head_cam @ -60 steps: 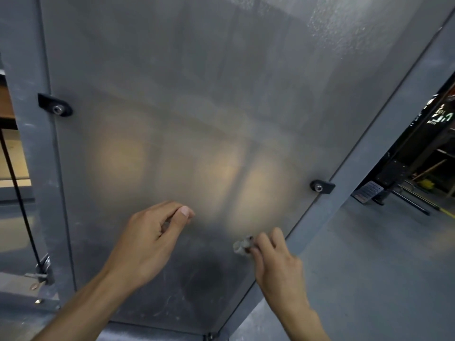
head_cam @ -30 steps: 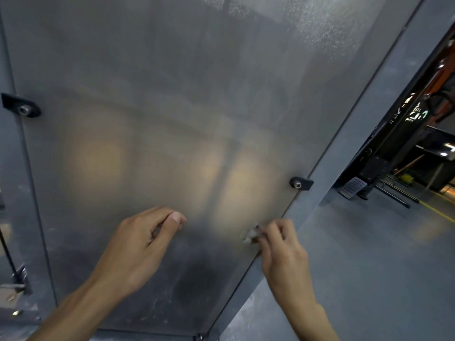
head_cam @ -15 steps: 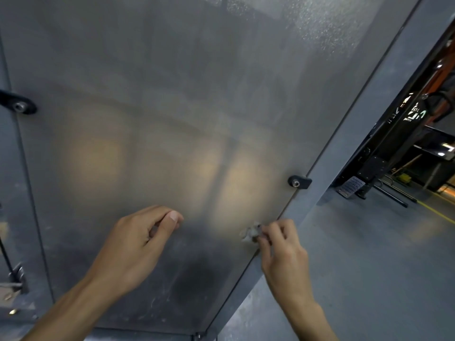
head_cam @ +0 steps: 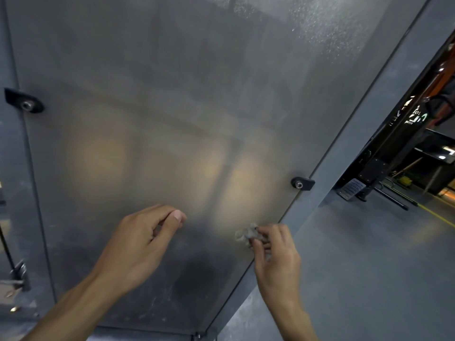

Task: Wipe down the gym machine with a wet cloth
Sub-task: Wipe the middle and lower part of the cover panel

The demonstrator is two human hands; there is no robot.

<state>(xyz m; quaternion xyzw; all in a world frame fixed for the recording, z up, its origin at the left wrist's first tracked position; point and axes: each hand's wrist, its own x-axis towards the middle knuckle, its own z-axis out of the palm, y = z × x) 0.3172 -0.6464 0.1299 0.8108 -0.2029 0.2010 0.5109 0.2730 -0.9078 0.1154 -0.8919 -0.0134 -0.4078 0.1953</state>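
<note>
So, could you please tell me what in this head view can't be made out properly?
- Cloth: only a small wad shows; the rest is hidden inside the right hand. Wetness cannot be told.
- Left hand: its curled fingers hide whether they touch the panel.
- Panel: its top is cut off by the picture's edge; what lies behind is only blur.
- White lettering at right: too small and tilted to read.

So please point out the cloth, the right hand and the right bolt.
cloth [head_cam: 247, 233], head view, crumpled end past the fingertips.
right hand [head_cam: 278, 262], head view, back of hand.
right bolt [head_cam: 299, 184], head view, its metal head.
</note>
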